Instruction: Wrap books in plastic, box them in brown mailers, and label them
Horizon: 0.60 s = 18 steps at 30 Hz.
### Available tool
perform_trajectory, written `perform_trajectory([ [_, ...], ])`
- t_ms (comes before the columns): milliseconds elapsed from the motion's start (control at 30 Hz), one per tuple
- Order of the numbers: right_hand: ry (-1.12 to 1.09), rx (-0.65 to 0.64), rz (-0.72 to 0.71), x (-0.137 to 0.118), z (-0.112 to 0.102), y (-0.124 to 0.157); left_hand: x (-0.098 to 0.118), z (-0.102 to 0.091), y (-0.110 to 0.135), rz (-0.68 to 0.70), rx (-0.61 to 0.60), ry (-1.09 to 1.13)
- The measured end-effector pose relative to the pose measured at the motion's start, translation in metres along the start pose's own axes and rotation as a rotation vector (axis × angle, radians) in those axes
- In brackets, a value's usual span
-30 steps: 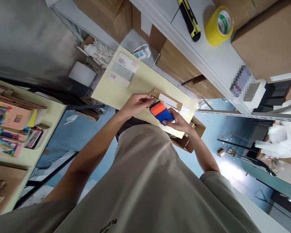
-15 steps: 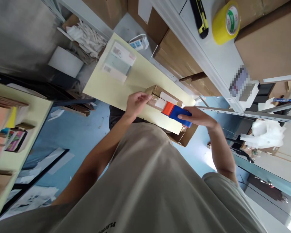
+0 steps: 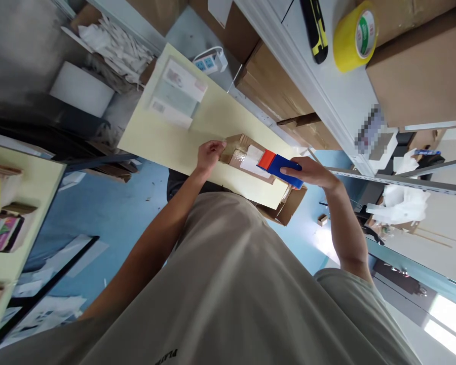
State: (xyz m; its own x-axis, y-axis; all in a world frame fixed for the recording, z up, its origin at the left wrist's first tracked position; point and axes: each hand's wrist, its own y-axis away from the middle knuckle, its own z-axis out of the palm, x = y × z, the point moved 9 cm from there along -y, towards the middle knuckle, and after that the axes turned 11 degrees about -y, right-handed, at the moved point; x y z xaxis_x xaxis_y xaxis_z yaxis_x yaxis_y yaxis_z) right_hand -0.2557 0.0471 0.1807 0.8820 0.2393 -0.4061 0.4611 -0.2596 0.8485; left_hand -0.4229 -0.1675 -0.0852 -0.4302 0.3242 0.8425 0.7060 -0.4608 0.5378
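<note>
My left hand (image 3: pixel 210 154) is at the left end of the box (image 3: pixel 238 150). The fingers are bent and closed on that end, pinning it down. The box is small and brown, and it lies flat on the pale yellow bench (image 3: pixel 213 119), close to the near edge and toward the right corner. A white label (image 3: pixel 250 163) is stuck on its top.

My right hand (image 3: pixel 312 173) is wrapped tight round the tape dispenser (image 3: pixel 279 168). My fingers are shut over its blue body, and its orange head points left and rests on the box just beside the label. The dispenser covers the right end of the box, so I cannot see that end.

A few paper forms (image 3: pixel 178 93) lie flat at the far left corner of the bench, well apart from both hands. Beyond that corner a white power strip (image 3: pixel 211 59) sits on the floor, with crumpled white paper (image 3: pixel 114 43) further left.

An open carton (image 3: pixel 287 207) sticks out from under the right corner of the bench, below my right hand.

Behind the bench stands a grey shelf (image 3: pixel 338 86) with a yellow-and-black knife (image 3: pixel 313 29), a yellow tape roll (image 3: pixel 351 35) just beside it, and a big brown carton (image 3: pixel 418 76) to the right. More brown cartons are stacked under the shelf — right up against the far edge of the bench.
</note>
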Motion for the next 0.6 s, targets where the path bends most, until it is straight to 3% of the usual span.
perform_trajectory([
  [100, -0.048, 0.000, 0.000, 0.007, 0.001, -0.006, -0.008, 0.009, -0.002, -0.065, 0.028, 0.052],
  [167, -0.067, 0.002, 0.001, 0.011, 0.002, -0.008, -0.005, 0.012, 0.000, -0.015, 0.037, 0.017],
  [367, 0.000, -0.007, -0.056, 0.023, 0.001, -0.010, 0.003, -0.014, 0.018, 0.058, 0.141, -0.354],
  [467, 0.018, -0.012, -0.061, 0.031, -0.001, -0.009, 0.040, -0.015, 0.038, 0.247, 0.097, -0.500],
  [533, -0.001, -0.029, -0.065, 0.035, -0.001, -0.008, 0.076, 0.004, 0.058, 0.470, -0.029, -0.634],
  [600, -0.020, -0.050, -0.085, 0.037, -0.001, -0.007, 0.099, 0.039, 0.080, 0.662, -0.231, -0.798],
])
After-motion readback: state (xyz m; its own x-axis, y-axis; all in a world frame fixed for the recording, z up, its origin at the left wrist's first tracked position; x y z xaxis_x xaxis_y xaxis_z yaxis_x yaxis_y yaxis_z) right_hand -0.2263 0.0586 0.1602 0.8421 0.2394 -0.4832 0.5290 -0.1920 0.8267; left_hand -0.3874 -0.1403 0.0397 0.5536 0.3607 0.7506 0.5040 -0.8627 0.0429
